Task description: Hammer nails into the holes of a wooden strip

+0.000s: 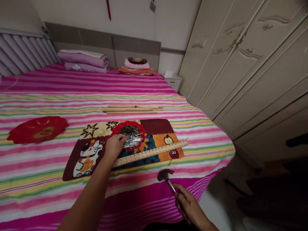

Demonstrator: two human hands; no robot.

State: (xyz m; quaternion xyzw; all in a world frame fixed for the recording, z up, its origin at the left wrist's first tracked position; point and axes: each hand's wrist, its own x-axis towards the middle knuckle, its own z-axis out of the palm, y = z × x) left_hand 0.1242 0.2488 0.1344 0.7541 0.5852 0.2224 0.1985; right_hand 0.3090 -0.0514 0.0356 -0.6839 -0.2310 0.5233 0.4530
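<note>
My left hand (115, 143) is at the left side of a red scalloped bowl (142, 127) filled with loose metal nails (132, 136). Its fingers are pressed together over the nails; what they pinch is too small to make out. In my right hand (189, 202) is a claw hammer (169, 183), gripped by its handle with the head over the bed's near side. Between them, a long wooden strip (149, 153) lies slanted on a patterned mat (75, 163). Small dark holes or nail heads dot the strip, and several nails stick up along its right part.
Behind the mat lie several more wooden strips (133, 109). A red scalloped tray (38, 130) rests on the striped bedspread (207, 138) at left. Folded bedding (84, 61) and a pile of folded cloths (137, 66) are by the headboard. A wardrobe (240, 61) stands right.
</note>
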